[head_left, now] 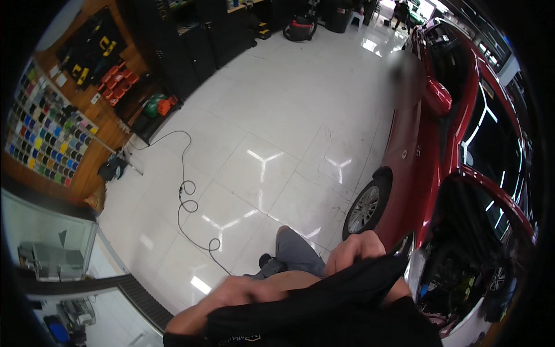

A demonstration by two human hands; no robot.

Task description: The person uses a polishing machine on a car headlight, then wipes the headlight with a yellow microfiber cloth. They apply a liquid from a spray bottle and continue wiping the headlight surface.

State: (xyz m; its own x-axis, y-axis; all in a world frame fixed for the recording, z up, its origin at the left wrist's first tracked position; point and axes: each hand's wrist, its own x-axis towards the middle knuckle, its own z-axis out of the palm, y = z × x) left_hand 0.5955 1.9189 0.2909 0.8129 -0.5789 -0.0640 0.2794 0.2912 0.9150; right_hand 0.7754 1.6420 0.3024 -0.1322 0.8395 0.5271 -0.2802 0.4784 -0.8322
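A black T-shirt [324, 301] is pulled up in front of me, its hem raised and a strip of bare belly showing under it. My right hand [355, 250] is curled into a fist at the raised hem, closed on the cloth. On the other side, my left hand [245, 290] is closed at the shirt's left edge; motion smears its fingers somewhat. Below the shirt are grey shorts [298, 251] and a dark shoe [265, 260].
A red car [404, 168] stands close on my right, its engine bay [448, 277] exposed. A black cable [186, 202] snakes over the glossy tiled floor [260, 133]. Black cabinets [191, 55], a vacuum cleaner [299, 30] and a colour-sample board [43, 130] line the far and left sides.
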